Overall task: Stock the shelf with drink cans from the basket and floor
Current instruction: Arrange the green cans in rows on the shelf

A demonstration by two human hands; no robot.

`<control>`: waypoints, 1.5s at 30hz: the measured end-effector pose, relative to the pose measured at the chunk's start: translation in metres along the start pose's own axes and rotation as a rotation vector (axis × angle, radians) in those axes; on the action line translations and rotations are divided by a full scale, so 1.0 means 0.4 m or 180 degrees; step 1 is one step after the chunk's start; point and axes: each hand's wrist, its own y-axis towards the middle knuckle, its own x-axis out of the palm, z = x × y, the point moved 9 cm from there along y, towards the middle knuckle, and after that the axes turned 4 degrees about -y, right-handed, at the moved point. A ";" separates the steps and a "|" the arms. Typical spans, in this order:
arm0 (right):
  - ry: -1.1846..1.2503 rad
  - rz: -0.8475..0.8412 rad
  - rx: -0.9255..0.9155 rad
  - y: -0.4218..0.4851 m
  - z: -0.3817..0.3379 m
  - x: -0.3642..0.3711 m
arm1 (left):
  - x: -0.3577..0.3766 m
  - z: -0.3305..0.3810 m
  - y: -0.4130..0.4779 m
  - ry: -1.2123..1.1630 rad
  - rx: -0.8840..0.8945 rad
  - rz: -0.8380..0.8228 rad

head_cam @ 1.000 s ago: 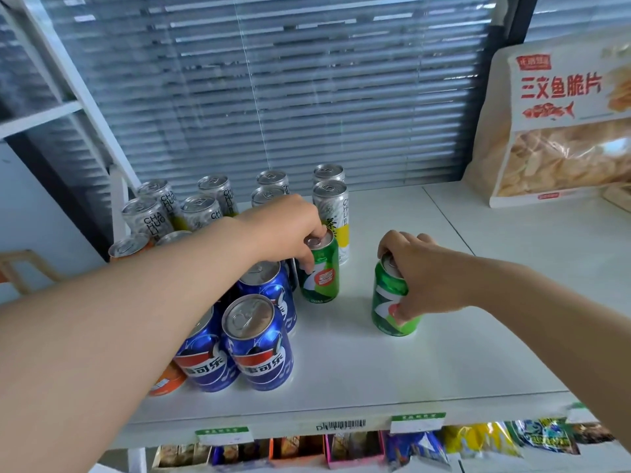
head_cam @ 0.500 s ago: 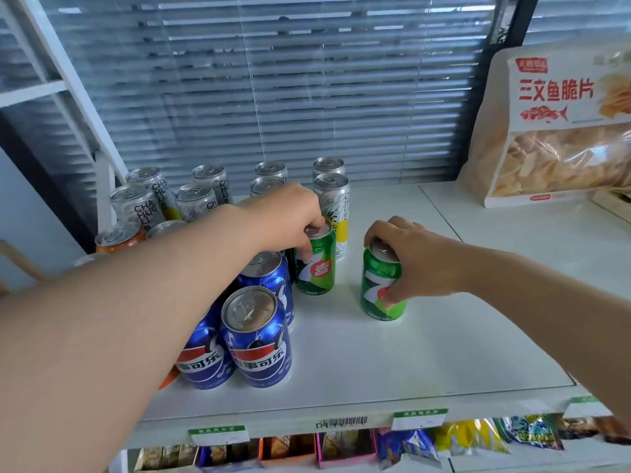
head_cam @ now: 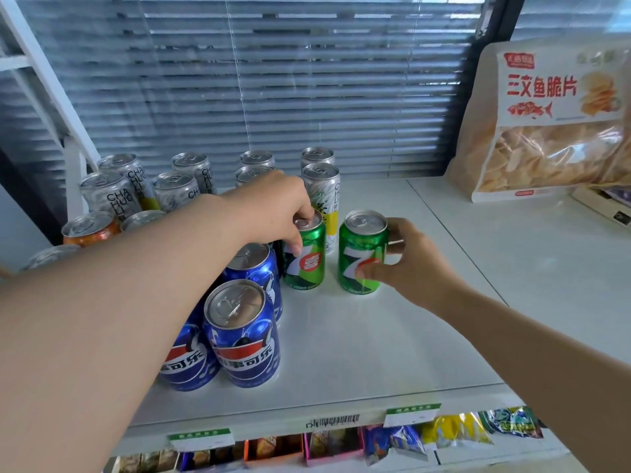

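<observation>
While both hands are on the shelf, the head view shows two green cans upright near its middle, just beside each other with a thin gap between them. The left hand reaches over the top of the left green can, fingers curled on the rim and thumb down its side. The right hand pinches the right green can round its body, thumb on the front label and fingers wrapped behind. I'd judge the step to be lining this pair up in a row. To do it well, slide each can flat on its base rather than tipping it, turn the "7" logos to 6 o'clock, and close the gap without knocking the neighbours. Blue cans crowd in at 7 o'clock of the pair, right under the left forearm, so that arm should lift clear before it pulls back. Silver cans stand in ranks from 10 to 12 o'clock, with an orange can at 9 o'clock. Both green cans look glossy, undented and sealed, tabs flat; the right one's logo is partly under the thumb. Neither basket nor floor is in sight.
</observation>
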 end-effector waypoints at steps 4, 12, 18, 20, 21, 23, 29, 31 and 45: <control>0.0103 0.0104 0.0109 0.015 -0.002 0.014 | -0.006 0.013 -0.006 0.0054 0.0050 0.0064; 0.0054 0.0064 0.0081 0.038 -0.020 0.032 | -0.006 0.025 -0.009 0.0193 0.0169 0.0071; 0.0125 -0.0002 0.0054 0.051 -0.009 0.039 | 0.004 0.020 -0.004 0.0315 0.0246 0.0087; 0.0169 0.0004 0.0050 0.049 -0.008 0.040 | 0.006 0.019 -0.005 0.0321 0.0249 0.0103; 0.0192 0.0002 0.0045 0.047 -0.008 0.041 | 0.008 0.019 -0.005 0.0336 0.0245 0.0106; 0.0194 0.0002 0.0031 0.043 -0.007 0.043 | 0.011 0.020 -0.003 0.0370 0.0227 0.0104; 0.0229 -0.0016 0.0031 0.041 -0.002 0.047 | 0.014 0.018 -0.008 0.0435 0.0270 0.0144; 0.0222 -0.0023 0.0051 0.043 0.000 0.048 | 0.017 0.012 -0.012 0.0389 0.0240 0.0180; 0.0228 -0.0009 0.0145 -0.052 -0.131 -0.074 | -0.080 0.022 -0.167 -0.0539 -0.0737 0.0955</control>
